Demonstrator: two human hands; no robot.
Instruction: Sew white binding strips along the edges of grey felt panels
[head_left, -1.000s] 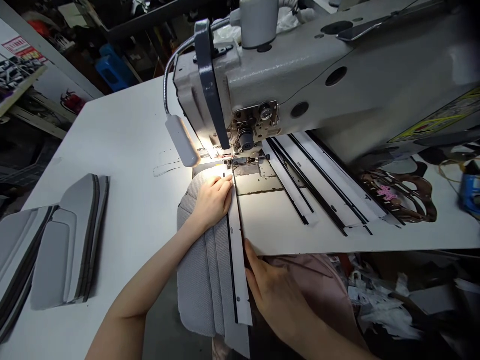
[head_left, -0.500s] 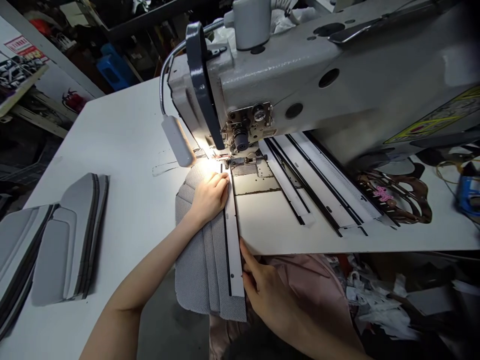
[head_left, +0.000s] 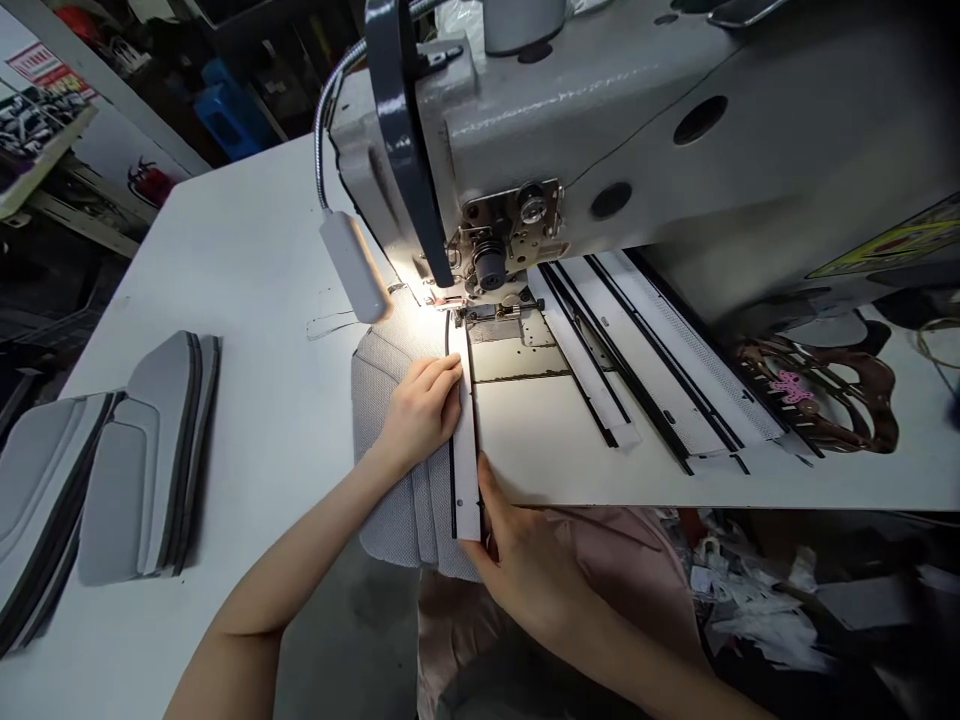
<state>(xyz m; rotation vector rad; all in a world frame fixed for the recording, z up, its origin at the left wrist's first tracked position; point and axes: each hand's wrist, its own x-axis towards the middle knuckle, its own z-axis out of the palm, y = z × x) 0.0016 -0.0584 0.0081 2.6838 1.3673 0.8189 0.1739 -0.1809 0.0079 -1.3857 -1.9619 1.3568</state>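
A grey fabric panel (head_left: 382, 390) lies under the needle area of a sewing machine (head_left: 517, 250) and hangs over the table's front edge. Along its right side runs a white strip with black edging (head_left: 466, 470). My left hand (head_left: 424, 410) presses on panel and strip just in front of the lit presser foot (head_left: 457, 315), fingers together. Lower down, my right hand (head_left: 517, 545) grips the strip's right edge near its bottom end, thumb at the end and index finger stretched along the side.
Stacked grey panels (head_left: 124, 480) lie on the left of the white table (head_left: 262, 250). More black-edged white strips (head_left: 652, 370) lie right of the needle, beside a brown hair clip (head_left: 862, 400). A lamp (head_left: 352, 265) hangs left of the machine head.
The panel and strip have moved up toward the needle, so less hangs over the edge. My left hand sits slightly farther from the presser foot; my right thumb has come to the strip's end.
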